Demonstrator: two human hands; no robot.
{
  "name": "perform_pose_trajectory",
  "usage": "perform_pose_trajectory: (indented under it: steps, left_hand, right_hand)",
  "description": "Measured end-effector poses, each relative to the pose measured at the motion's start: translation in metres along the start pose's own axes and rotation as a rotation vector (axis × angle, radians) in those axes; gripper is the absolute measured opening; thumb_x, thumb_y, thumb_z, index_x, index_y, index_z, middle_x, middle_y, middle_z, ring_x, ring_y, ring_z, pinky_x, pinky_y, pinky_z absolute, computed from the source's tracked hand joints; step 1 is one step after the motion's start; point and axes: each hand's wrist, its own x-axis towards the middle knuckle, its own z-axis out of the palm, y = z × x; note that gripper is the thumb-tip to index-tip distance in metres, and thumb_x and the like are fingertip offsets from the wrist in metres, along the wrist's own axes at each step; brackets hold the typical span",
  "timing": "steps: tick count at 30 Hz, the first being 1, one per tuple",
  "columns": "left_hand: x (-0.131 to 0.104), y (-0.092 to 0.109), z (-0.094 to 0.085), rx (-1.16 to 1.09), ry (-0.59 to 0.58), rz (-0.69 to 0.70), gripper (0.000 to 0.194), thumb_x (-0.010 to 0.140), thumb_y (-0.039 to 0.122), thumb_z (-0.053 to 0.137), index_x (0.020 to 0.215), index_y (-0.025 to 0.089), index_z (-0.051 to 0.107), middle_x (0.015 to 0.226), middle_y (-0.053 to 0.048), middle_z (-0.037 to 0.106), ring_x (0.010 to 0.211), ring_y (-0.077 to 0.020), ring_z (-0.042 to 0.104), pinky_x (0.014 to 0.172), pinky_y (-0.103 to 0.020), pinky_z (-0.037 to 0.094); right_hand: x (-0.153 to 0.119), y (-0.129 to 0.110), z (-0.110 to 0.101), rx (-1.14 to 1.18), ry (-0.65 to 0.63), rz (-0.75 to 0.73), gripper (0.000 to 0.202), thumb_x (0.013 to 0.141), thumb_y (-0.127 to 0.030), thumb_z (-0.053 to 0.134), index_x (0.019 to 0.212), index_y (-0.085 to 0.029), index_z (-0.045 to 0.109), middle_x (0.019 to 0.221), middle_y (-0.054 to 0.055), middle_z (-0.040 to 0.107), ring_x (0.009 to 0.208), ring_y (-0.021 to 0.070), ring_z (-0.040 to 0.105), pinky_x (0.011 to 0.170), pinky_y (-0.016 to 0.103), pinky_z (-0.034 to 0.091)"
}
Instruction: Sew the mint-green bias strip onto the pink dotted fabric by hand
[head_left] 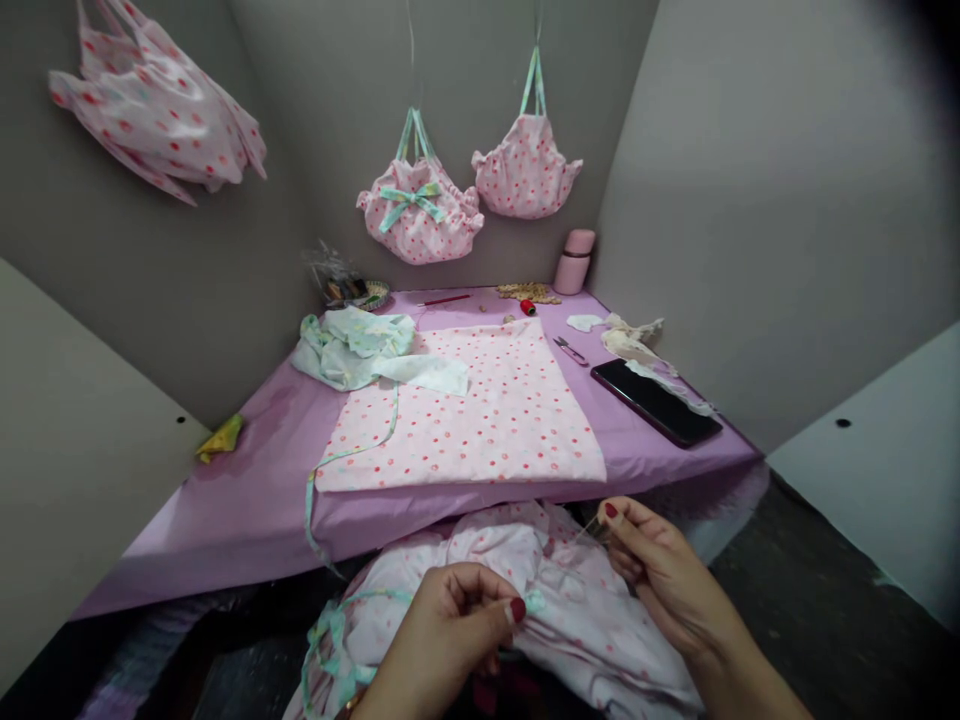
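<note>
Pink dotted cloth (495, 540) lies gathered in my lap, with a loose green ribbon (330, 640) at its left side. My left hand (465, 620) is closed, its thumb and index finger pinching this cloth beside a small bit of green trim (534, 600). To the right and slightly higher, my right hand (652, 560) pinches a thin needle, with thread (581, 535) running toward the cloth. The needle itself is too fine to make out fully.
On the purple-covered table (262, 480) lie a flat dotted cloth (487, 430), crumpled green fabric (352, 345), thread snips (571, 351), a red thread spool (528, 307) and a phone (652, 400). A pink flask (574, 262) stands behind. Dotted garments (424, 225) hang above.
</note>
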Motion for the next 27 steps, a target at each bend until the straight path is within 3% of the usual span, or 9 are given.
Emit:
perform_pose_trajectory:
  steps: [8,14,19,21,24,27]
  left_hand:
    - [-0.002,-0.004,-0.001,0.065,-0.004,0.01,0.029,0.064,0.039,0.072,0.065,0.012,0.061,0.05,0.005,0.048,0.041,-0.0058,0.037,0.041,-0.018,0.029]
    - [0.002,-0.007,-0.002,0.177,0.022,0.069,0.022,0.068,0.032,0.067,0.066,0.011,0.063,0.05,0.005,0.046,0.044,-0.0073,0.038,0.043,-0.018,0.029]
    - [0.006,-0.013,-0.005,0.263,0.065,0.148,0.02,0.074,0.029,0.061,0.071,0.01,0.065,0.054,0.003,0.049,0.049,-0.0088,0.04,0.047,-0.019,0.031]
    - [0.006,-0.014,-0.005,0.278,0.076,0.167,0.019,0.075,0.028,0.06,0.072,0.011,0.066,0.055,0.003,0.05,0.05,-0.0093,0.04,0.048,-0.019,0.032]
    - [0.004,-0.013,-0.005,0.306,0.08,0.196,0.018,0.075,0.027,0.059,0.073,0.011,0.067,0.058,0.002,0.053,0.053,-0.0102,0.042,0.051,-0.02,0.034]
    - [0.001,-0.01,-0.004,0.333,0.105,0.221,0.018,0.075,0.027,0.059,0.074,0.011,0.068,0.062,-0.001,0.058,0.057,-0.0119,0.046,0.054,-0.021,0.036]
  right_hand:
    - [0.009,-0.004,-0.01,-0.005,0.103,-0.081,0.037,0.054,-0.041,0.082,0.065,-0.016,0.057,0.048,-0.01,0.038,0.04,0.0031,0.023,0.038,0.017,0.019]
    - [0.002,-0.002,-0.005,-0.084,0.106,-0.117,0.033,0.063,-0.044,0.076,0.068,-0.017,0.057,0.048,-0.01,0.036,0.041,0.0047,0.023,0.038,0.017,0.02]
    - [-0.028,-0.004,0.018,-0.525,-0.119,-0.269,0.019,0.085,-0.038,0.054,0.094,-0.021,0.055,0.067,-0.003,0.053,0.057,0.0118,0.047,0.051,0.02,0.038]
    - [-0.04,-0.002,0.027,-0.749,-0.245,-0.386,0.014,0.09,-0.031,0.043,0.091,-0.023,0.054,0.072,-0.001,0.056,0.065,0.0144,0.053,0.058,0.023,0.041]
    - [-0.051,0.004,0.033,-0.952,-0.392,-0.525,0.019,0.091,-0.022,0.038,0.089,-0.022,0.057,0.078,0.001,0.062,0.071,0.0157,0.059,0.064,0.024,0.043]
    - [-0.055,0.011,0.034,-1.035,-0.392,-0.538,0.018,0.091,-0.021,0.038,0.097,-0.021,0.055,0.073,0.0,0.064,0.061,0.0137,0.059,0.057,0.021,0.043]
